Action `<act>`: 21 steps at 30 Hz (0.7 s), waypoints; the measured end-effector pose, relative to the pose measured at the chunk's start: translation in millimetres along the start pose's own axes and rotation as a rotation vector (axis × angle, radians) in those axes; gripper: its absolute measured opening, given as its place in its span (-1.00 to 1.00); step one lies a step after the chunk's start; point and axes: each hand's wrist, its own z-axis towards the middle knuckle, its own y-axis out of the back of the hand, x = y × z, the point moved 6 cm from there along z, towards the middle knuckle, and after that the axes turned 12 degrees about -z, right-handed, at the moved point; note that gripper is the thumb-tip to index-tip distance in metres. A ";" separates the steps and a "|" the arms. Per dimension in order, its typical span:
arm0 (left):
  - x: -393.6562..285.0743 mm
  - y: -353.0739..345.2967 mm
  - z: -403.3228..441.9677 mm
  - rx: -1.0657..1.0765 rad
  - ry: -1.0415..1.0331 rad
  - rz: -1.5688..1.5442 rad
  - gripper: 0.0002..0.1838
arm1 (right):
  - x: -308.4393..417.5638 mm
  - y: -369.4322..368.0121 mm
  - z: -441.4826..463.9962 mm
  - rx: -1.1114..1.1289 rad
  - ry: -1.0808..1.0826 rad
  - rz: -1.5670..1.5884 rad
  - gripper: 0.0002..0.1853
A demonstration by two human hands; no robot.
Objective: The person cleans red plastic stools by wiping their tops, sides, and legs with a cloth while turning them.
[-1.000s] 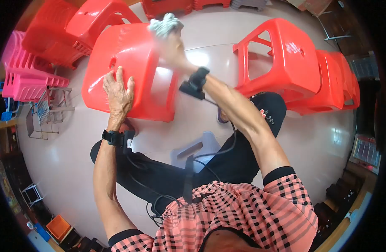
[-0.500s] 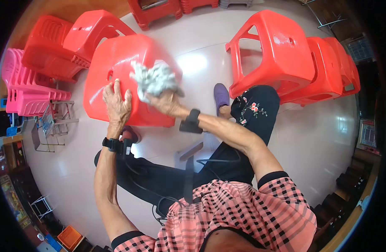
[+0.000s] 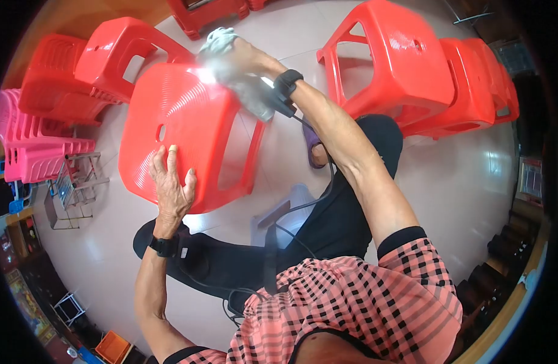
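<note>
Swept outward since the earlier frame, the bare right hand (image 3: 245, 59) grips a crumpled pale grey-green cloth (image 3: 217, 41) at the far right corner of a square red plastic stool (image 3: 185, 118) standing before the person; the left hand (image 3: 173, 189) rests open on its near edge.

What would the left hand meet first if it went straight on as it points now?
Most likely the slot in the seat of the red stool: the left hand rests on that seat, with the slot just ahead. Whether it would dip in or skim over is unclear from this view.
</note>
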 end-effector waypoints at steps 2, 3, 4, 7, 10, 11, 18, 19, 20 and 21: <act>-0.9 -0.2 0.7 0.009 0.010 0.011 -0.33 | -24.5 1.6 -21.0 0.112 -0.277 0.320 -0.80; -0.9 -0.4 0.6 0.011 0.013 0.004 -0.31 | -54.0 -10.3 -35.6 0.119 -0.324 0.345 -0.76; -1.1 -0.5 1.0 0.015 0.028 0.022 -0.32 | -75.1 -15.8 -47.3 0.126 -0.370 0.370 -0.72; -0.7 -0.7 1.7 0.041 0.068 0.052 -0.31 | -125.4 -39.8 -98.9 0.207 -0.588 0.268 -0.72; -1.6 -0.3 1.8 0.071 0.082 0.051 -0.29 | -154.8 -57.8 -121.2 0.229 -0.596 0.127 -0.65; -1.1 -0.5 2.0 0.078 0.073 0.037 -0.26 | -184.8 -75.4 -134.8 0.172 -0.654 0.126 -0.61; 2.9 -1.3 0.4 0.118 0.100 0.052 -0.22 | -268.6 -130.9 -191.5 0.154 -1.083 0.244 -0.72; 6.2 -2.4 1.6 0.132 0.104 0.061 -0.21 | -273.3 -133.1 -190.9 0.176 -1.053 0.063 -0.72; 7.4 -2.6 1.6 0.128 0.111 0.057 -0.21 | -276.8 -135.5 -191.2 0.197 -1.014 -0.118 -0.72; 7.5 -2.3 0.8 0.127 0.121 0.053 -0.21 | -279.7 -137.5 -194.2 0.268 -1.067 -0.149 -0.70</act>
